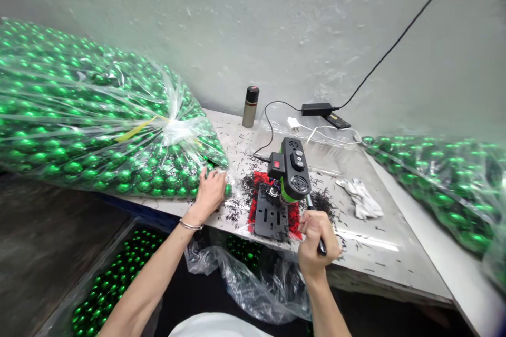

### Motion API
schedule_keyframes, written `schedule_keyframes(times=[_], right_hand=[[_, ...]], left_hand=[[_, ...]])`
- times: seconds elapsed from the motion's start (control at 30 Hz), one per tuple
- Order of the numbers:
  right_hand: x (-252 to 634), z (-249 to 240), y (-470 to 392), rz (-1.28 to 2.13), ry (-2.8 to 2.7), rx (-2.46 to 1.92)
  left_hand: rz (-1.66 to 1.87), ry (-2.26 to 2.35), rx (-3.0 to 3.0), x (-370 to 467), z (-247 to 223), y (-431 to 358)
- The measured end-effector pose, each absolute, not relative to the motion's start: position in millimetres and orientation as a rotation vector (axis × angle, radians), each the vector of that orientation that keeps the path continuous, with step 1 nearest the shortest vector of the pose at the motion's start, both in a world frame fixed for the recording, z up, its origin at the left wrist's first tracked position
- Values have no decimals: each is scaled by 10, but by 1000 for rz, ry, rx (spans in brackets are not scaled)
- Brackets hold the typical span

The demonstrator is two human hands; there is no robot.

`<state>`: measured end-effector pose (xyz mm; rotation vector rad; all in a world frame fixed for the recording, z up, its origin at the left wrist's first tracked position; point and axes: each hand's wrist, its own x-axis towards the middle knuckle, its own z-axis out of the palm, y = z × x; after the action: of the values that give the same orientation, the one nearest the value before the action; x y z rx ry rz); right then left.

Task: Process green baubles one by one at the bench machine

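We cannot tell whether the left hand (211, 192) grips a ball at the worktop's (395, 247) front edge; the large bag (98, 131) hides its fingertips and runs out of view. The right hand (320, 237) covers part of the lever (322, 247). Towards the worktop's right edge, we see the other bag (446, 195) blurred and cut off.

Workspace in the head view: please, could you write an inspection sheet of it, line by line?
Surface: pale smooth table, scattered small black bits
Job's things: black machine with round grilles; clear plastic bag of shiny green balls
Clutter: crumpled white cloth
Hands: left hand at bag's corner; right hand around black lever handle
Cables: thin black cable, machine to black rectangular adapter
Surroundings: rough grey wall behind
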<state>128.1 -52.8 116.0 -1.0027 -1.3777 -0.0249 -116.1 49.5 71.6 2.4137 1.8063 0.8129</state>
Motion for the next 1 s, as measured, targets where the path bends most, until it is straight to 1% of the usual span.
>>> schedule_keyframes(times=[0.13, 0.27, 0.4, 0.47, 0.57, 0.67, 0.83, 1.0], right_hand=[[1270, 1103, -526, -47, -1342, -1006], [1256, 1066, -514, -57, -1317, -1003], [1257, 1063, -519, -52, -1334, -986], [1261, 1063, -523, -61, -1347, -976], [1273, 1052, -524, -67, -1364, -971], [1288, 1031, -522, -83, -1382, -964], [1299, 1014, -526, -104, -1418, -970], [1292, 1045, -535, -88, -1420, -958]], left_hand=[[789, 1716, 2451, -1334, 689, 530], [590, 1637, 2409, -1341, 585, 511], [428, 1732, 2381, -1219, 536, 527], [444, 1750, 2365, -1142, 529, 529], [566, 1699, 2269, -1058, 523, 525], [753, 1550, 2000, -1017, 529, 513], [1005, 1192, 1145, -923, 559, 431], [1049, 986, 679, -704, 567, 293]])
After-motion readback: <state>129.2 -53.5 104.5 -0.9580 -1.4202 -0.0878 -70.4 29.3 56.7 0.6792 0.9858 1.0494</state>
